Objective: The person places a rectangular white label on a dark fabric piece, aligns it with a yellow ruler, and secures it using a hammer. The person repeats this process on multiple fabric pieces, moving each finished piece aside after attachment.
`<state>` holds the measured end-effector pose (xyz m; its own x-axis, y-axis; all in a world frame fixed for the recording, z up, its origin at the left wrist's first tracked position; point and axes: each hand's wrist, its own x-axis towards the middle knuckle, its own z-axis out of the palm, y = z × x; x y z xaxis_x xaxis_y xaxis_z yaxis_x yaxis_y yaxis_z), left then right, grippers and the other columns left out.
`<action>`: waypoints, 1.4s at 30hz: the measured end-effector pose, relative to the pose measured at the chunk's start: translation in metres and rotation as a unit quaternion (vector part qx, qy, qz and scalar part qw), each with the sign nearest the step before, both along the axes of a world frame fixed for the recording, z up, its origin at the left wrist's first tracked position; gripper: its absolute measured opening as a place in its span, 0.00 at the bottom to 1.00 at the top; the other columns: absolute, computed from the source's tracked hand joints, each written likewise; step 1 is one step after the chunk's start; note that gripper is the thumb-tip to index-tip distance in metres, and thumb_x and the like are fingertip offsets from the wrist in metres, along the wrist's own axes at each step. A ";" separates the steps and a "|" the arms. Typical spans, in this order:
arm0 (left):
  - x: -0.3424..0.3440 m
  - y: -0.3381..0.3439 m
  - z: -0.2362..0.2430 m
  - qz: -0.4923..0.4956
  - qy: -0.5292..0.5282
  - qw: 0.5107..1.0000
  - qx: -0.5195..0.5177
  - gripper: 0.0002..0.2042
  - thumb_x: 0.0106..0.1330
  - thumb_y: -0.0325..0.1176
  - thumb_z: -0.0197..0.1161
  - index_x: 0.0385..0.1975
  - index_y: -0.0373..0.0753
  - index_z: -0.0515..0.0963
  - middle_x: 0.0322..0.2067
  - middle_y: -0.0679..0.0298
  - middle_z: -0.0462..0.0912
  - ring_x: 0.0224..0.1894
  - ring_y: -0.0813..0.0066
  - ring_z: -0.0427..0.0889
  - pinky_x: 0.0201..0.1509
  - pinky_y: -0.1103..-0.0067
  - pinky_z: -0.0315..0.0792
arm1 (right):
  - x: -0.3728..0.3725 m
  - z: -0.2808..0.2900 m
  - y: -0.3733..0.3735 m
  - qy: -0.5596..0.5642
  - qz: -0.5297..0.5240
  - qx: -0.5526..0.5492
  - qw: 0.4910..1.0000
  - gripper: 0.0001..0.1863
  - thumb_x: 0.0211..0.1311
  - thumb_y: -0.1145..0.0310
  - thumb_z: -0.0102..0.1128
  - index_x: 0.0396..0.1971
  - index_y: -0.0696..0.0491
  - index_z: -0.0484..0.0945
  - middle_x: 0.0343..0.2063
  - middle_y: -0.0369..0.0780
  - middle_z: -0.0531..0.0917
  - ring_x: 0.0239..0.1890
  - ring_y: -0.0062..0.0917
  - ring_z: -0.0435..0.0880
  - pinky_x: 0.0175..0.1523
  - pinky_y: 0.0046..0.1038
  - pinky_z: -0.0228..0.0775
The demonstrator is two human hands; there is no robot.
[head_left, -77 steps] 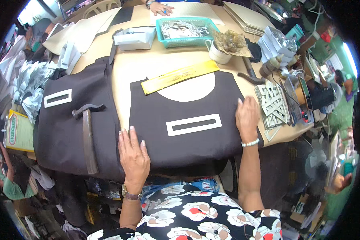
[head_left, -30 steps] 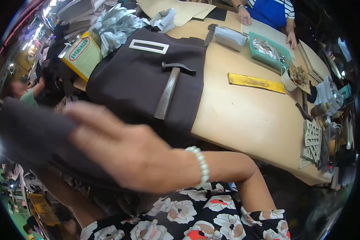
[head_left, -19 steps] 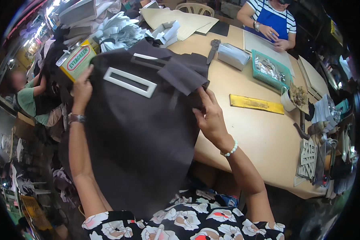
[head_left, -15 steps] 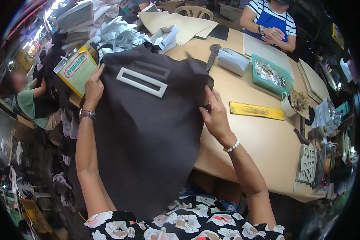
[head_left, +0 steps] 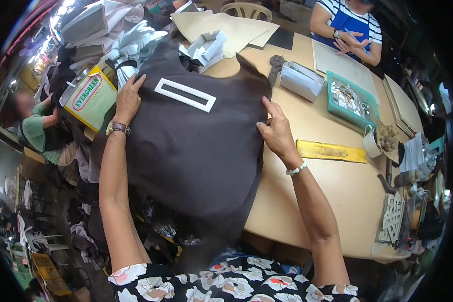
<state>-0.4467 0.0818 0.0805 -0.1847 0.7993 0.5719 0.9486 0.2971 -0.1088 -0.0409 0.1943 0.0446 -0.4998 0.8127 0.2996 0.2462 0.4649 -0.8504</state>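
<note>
2 bare hands are on a dark brown panel, and it lies over the left part of a light tan table (head_left: 312, 206), its lower part reaching down toward the person's floral top (head_left: 236, 286).

the left hand (head_left: 129, 103), below a wrist with a brown-strapped watch (head_left: 119, 128), touches the upper left edge of the dark brown panel (head_left: 196, 156); its fingers are fairly narrow together, and i cannot tell whether they pinch the material. the right hand (head_left: 278, 132), with a pale beaded bracelet (head_left: 297, 168), holds the panel's right edge between thumb and curled fingers.

1 white rectangular frame (head_left: 188, 89) lies slanted on the upper part of the panel, between the 2 hands and touching neither. the panel's top edge curves in, and its upper right corner stands up in a point.

left of the left hand is a yellow can (head_left: 90, 98). right of the panel, a yellow strip (head_left: 331, 151) lies near the right hand; beyond it are a white box (head_left: 301, 83), a teal basket (head_left: 347, 116) of small pieces and a white cup (head_left: 371, 142). across the table sits a person in a blue apron (head_left: 345, 25), hands together.
</note>
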 end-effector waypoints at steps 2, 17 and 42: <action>0.003 0.001 0.000 0.002 0.002 1.000 0.009 0.26 0.56 0.18 0.49 0.55 0.47 0.74 0.56 0.52 0.72 0.53 0.53 0.75 0.55 0.66 0.71 | 0.002 0.003 0.000 0.004 0.000 -0.051 0.999 0.33 0.47 0.78 0.55 0.59 0.64 0.64 0.55 0.51 0.71 0.45 0.36 0.77 0.54 0.28 0.67; 0.019 0.022 -0.035 0.025 -0.232 0.970 0.067 0.15 0.58 0.28 0.53 0.44 0.44 0.82 0.42 0.49 0.81 0.46 0.52 0.79 0.51 0.67 0.72 | 0.018 -0.002 0.027 0.075 -0.031 -0.101 0.992 0.32 0.47 0.76 0.53 0.58 0.67 0.66 0.55 0.49 0.74 0.34 0.21 0.79 0.44 0.21 0.72; 0.117 0.055 -0.031 0.031 -0.161 0.986 -0.017 0.29 0.65 0.56 0.49 0.58 0.41 0.70 0.62 0.52 0.66 0.67 0.50 0.57 0.66 0.47 0.48 | -0.008 -0.002 0.009 0.092 0.014 -0.157 0.983 0.31 0.50 0.76 0.57 0.58 0.68 0.66 0.50 0.47 0.76 0.31 0.21 0.79 0.41 0.22 0.72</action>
